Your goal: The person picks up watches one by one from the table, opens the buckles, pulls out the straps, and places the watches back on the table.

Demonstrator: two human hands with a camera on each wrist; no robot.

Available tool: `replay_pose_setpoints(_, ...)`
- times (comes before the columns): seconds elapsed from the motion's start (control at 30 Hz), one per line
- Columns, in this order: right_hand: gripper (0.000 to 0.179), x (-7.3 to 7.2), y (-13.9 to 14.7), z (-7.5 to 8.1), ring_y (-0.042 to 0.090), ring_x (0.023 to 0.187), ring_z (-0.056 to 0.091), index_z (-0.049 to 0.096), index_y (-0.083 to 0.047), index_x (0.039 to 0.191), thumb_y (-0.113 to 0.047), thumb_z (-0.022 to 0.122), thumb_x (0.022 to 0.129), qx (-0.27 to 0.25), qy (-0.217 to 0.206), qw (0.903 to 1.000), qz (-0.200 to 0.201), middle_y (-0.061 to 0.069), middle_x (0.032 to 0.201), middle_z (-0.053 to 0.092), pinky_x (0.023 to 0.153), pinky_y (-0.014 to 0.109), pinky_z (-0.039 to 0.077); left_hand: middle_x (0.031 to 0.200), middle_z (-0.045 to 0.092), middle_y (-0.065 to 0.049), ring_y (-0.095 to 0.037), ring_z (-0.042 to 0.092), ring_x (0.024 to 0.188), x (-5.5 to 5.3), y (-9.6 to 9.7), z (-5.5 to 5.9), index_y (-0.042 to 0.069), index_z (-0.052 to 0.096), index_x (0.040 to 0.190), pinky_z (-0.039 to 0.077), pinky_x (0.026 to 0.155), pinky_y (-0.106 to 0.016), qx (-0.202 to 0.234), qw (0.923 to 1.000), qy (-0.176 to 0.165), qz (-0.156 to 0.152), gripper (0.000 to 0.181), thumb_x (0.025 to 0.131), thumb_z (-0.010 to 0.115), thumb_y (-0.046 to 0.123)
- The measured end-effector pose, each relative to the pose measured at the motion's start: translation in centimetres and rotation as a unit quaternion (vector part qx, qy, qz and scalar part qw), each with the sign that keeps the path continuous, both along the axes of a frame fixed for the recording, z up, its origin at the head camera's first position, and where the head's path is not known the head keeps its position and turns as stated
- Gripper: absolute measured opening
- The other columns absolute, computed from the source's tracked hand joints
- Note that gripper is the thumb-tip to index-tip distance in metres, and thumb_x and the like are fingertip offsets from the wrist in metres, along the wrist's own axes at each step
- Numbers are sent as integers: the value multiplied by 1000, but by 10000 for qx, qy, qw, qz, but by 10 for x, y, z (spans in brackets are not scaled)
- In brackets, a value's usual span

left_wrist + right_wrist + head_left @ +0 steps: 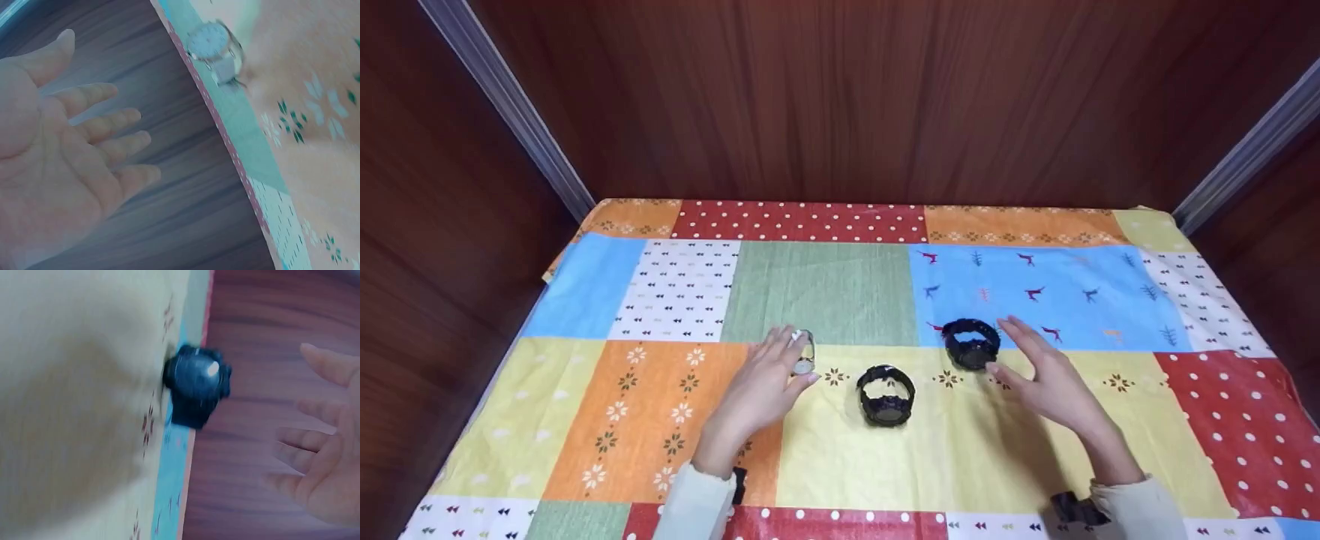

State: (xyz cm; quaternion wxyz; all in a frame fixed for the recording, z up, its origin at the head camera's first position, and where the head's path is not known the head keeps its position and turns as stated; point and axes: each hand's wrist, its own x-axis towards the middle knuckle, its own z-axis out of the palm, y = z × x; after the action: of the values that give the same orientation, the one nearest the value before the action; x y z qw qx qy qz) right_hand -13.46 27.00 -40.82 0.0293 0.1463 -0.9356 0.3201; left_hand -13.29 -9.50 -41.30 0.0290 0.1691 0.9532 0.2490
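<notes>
Three wristwatches lie on the patchwork cloth. My left hand [757, 394] is beside the leftmost one, a slim watch [804, 367] partly hidden behind the fingers in the head view. The left wrist view shows that watch's pale round dial [208, 40] and its band, apart from my spread fingers [121, 118]. A chunky black watch [886, 412] stands on its looped strap between my hands. Just left of my right hand [1054, 386] is another black watch [973, 355], its strap looped too. My right fingers [304, 449] are extended and hold nothing.
A patchwork cloth [847, 465] of coloured squares covers the table. Dark wood-grain panels [840, 97] enclose the back and sides, with metal strips [514, 105] at the corners. A black device [1076, 510] sits at the right cuff.
</notes>
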Motion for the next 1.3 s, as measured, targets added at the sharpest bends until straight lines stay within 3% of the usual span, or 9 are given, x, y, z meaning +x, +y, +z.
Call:
replay_pose_setpoints(0.13, 58, 0, -16, -2, 40, 123, 36, 39, 3, 134, -22, 62, 87, -696, -292, 9970, 154, 24, 136, 39, 101, 50, 29, 145, 25, -18, -34, 19, 134, -2, 9, -1, 0, 36, 137, 15, 107, -48, 285, 9994, -134, -152, 56, 93, 50, 31)
replay_pose_setpoints(0.23, 50, -1, -27, -7, 37, 116, 47, 43, 6, 130, -15, 61, 88, -1303, -807, 9878, 263, 25, 129, 46, 95, 43, 38, 143, 29, -19, -34, 25, 132, -5, 17, -4, -2, 39, 135, 20, 106, -47, 518, 9980, -290, -237, 53, 93, 51, 28)
replay_pose_setpoints(0.43, 40, -1, -44, -20, 33, 108, 53, 48, 7, 125, -10, 55, 89, -1942, -1784, 9636, 437, 23, 121, 53, 91, 38, 43, 132, 44, -22, -35, 40, 123, -10, 34, -10, -6, 43, 130, 30, 102, -45, 1211, 9880, -895, -350, 44, 94, 49, 18)
replay_pose_setpoints(0.53, 38, -1, -49, -28, 35, 105, 55, 49, 9, 122, -9, 54, 89, -2184, -2118, 9513, 504, 24, 118, 55, 90, 40, 45, 113, 58, -23, -34, 55, 103, -11, 42, -15, -7, 52, 121, 42, 90, -44, 1363, 9848, -988, -424, 33, 93, 48, 10)
replay_pose_setpoints(0.67, 38, -1, -53, -39, 37, 101, 56, 48, 12, 121, -6, 54, 88, -2645, -2527, 9288, 601, 26, 115, 56, 87, 41, 46, 100, 63, -22, -31, 59, 88, -12, 49, -22, -9, 59, 109, 47, 82, -43, 1567, 9816, -1001, -438, 25, 90, 48, 2)
replay_pose_setpoints(0.8, 40, 0, -54, -45, 38, 104, 55, 44, 17, 121, -3, 53, 87, -3137, -2893, 9020, 652, 30, 116, 53, 88, 41, 46, 93, 64, -20, -29, 60, 85, -12, 53, -28, -10, 61, 106, 48, 79, -37, 2062, 9668, -1494, -221, 23, 88, 48, -2)
replay_pose_setpoints(0.97, 40, 1, -57, -47, 40, 108, 52, 39, 21, 121, 3, 48, 87, -3516, -3126, 8796, 699, 33, 117, 50, 90, 42, 43, 78, 64, -17, -28, 61, 74, -13, 57, -32, -10, 64, 95, 48, 63, -23, 2530, 9487, -1894, 61, 18, 87, 49, -4)
replay_pose_setpoints(1.2, 38, 0, -61, -49, 39, 107, 53, 40, 22, 120, 5, 47, 87, -3580, -3146, 8758, 767, 33, 116, 51, 91, 42, 43, 75, 63, -18, -20, 61, 67, -12, 63, -37, -11, 63, 91, 50, 58, -24, 2998, 9261, -2265, 335, 18, 88, 46, -5)
replay_pose_setpoints(1.3, 37, -1, -62, -50, 38, 106, 54, 41, 21, 120, 5, 47, 87, -3556, -3134, 8772, 765, 33, 115, 52, 90, 41, 44, 75, 63, -16, -17, 61, 67, -11, 65, -39, -11, 62, 91, 52, 60, -27, 3029, 9215, -2386, 466, 18, 90, 46, -4)
